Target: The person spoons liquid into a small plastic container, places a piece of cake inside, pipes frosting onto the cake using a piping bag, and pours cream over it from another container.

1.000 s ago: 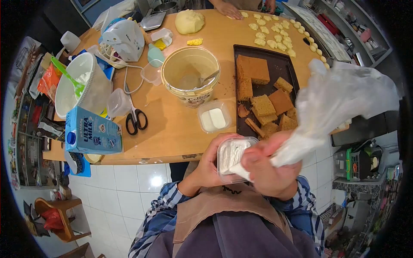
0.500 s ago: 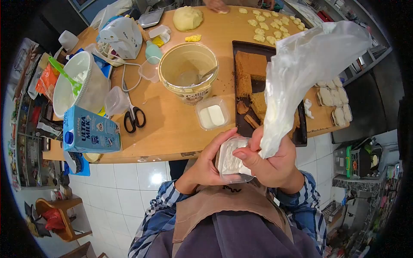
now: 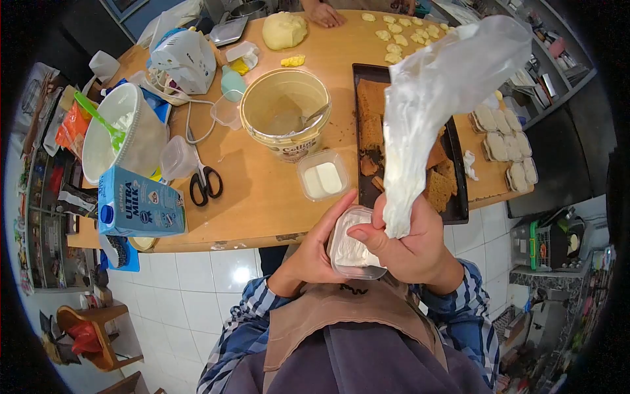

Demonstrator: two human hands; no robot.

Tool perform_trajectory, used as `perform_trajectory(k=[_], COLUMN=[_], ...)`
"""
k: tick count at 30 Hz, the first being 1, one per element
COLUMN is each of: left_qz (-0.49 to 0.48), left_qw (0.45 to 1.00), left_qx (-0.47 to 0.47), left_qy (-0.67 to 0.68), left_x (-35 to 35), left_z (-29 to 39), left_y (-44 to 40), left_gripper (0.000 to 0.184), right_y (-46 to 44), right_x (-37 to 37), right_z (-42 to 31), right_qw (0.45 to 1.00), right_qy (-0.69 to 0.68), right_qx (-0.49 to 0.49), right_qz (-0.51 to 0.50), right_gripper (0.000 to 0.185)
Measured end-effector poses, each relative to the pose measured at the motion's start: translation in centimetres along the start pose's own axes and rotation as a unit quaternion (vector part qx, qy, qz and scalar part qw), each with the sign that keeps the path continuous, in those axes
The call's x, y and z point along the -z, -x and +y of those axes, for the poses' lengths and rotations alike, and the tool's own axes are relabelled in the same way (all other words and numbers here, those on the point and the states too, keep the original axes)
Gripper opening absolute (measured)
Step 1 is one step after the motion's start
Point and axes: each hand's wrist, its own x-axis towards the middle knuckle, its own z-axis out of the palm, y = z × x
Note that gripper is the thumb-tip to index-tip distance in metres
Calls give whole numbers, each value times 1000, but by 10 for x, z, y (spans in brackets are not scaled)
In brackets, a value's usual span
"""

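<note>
A small clear plastic tub (image 3: 359,271) sits in my left hand (image 3: 308,255), whose fingers wrap its left side. White cream (image 3: 353,251) covers the inside of the tub. My right hand (image 3: 425,246) grips the lower end of a clear piping bag (image 3: 420,125) that holds white cream and leans up to the right. The bag's tip is hidden behind my right fingers, over the tub's right edge. On the table just beyond stands another clear tub (image 3: 307,190) with a smooth white layer in it.
A dark baking tray (image 3: 463,174) holds cut brown cake (image 3: 371,98). Nearby are a large cream bucket (image 3: 289,146), scissors (image 3: 206,186), a milk carton (image 3: 141,203) and a white bowl (image 3: 146,141). Filled tubs (image 3: 505,146) stand at right. Another person's hand (image 3: 323,13) rests near dough (image 3: 284,30).
The piping bag has tilted left and more upright, with my right hand shifting slightly left. The other person's hand has moved left, nearer the large dough ball.
</note>
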Motion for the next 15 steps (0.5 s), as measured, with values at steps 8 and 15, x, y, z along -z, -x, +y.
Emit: perform_trajectory(k=[8, 15], left_qz=[13, 78], left_qw=[998, 915], left_qx=[10, 93], left_qy=[63, 384], left_x=[0, 2], left_z=[-6, -13], left_y=[-3, 3], left_gripper=[105, 92], right_y=[-6, -10], right_x=[-4, -13], right_z=[-5, -11], right_qw=[985, 948], right_qy=[-166, -302], right_qx=[-8, -7], right_qz=[54, 103], right_gripper=[20, 19])
